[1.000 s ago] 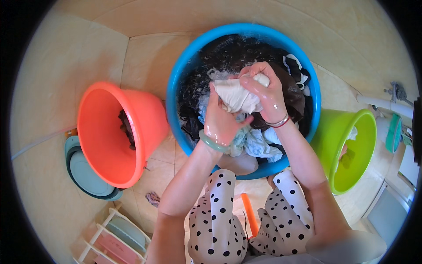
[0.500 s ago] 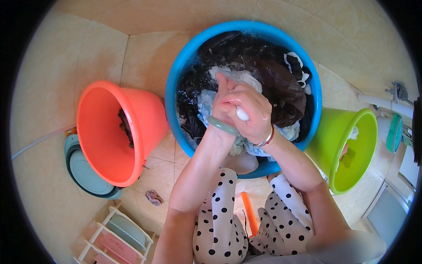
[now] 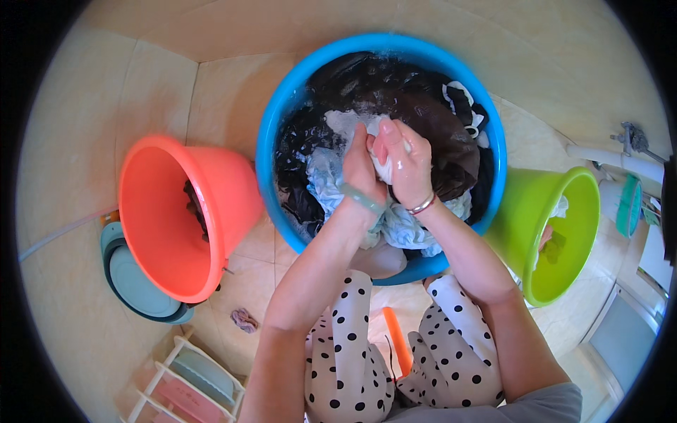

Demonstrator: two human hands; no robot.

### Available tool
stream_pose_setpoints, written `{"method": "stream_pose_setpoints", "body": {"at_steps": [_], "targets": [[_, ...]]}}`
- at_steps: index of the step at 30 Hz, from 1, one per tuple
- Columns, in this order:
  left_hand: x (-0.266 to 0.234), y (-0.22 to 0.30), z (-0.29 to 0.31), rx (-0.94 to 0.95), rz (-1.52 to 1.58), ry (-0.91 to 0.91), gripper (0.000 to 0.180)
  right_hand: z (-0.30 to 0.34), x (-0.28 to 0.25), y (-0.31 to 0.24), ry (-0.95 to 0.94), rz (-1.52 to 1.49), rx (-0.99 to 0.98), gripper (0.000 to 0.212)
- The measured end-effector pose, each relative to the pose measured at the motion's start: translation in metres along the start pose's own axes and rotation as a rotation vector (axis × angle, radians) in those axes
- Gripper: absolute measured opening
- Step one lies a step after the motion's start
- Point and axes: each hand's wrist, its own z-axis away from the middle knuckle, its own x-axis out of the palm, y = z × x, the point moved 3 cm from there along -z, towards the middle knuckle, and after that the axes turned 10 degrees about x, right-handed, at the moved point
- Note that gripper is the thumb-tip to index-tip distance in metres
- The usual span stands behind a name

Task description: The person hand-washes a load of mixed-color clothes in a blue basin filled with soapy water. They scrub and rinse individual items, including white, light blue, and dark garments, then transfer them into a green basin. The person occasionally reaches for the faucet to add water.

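Head view: a white cloth is being clamped between both hands over the middle of the blue basin, the left hand and right hand being pressed knuckle to knuckle with fingers curled shut on the fabric, most likely so that one fold is being rubbed against another above the wash water. The cloth is being kept low inside the basin, just above the dark garments and the pale blue laundry that are lying soaked there, so drips are being caught by the basin rather than the tiled floor. The basin is being held close between the knees, with the spotted trousers on either side, which is keeping it within easy reach. An orange bucket is lying tipped on its side to the left with a dark item inside, over a grey-blue basin; a green bucket is tilted to the right, just beside the blue basin. An orange brush handle is lying on the floor between the legs, and a white rack is seen at the lower left. Against the frame half a second back, the hands are being set more side by side and upright, a little further up the basin, with less white cloth showing; against the frame a second back, the big bunch of white cloth is now being mostly hidden in the grip. Buckets are unchanged.
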Motion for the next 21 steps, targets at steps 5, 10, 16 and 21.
{"method": "stream_pose_setpoints", "body": {"at_steps": [5,10,16,21], "targets": [[-0.002,0.028,0.023,-0.18,-0.022,-0.127,0.09,-0.004,-0.049,-0.016,0.1,-0.124,0.011,0.033],[-0.011,0.036,0.037,0.37,-1.21,-0.449,0.081,0.022,-0.079,-0.056,0.252,0.131,-0.069,0.043],[0.096,-0.006,0.083,0.138,-0.351,-0.63,0.059,0.057,-0.12,-0.063,0.418,-0.082,-0.044,0.066],[0.165,-0.033,0.101,0.386,-0.617,-0.76,0.05,0.113,-0.184,-0.093,0.798,0.243,-0.066,0.067]]}}
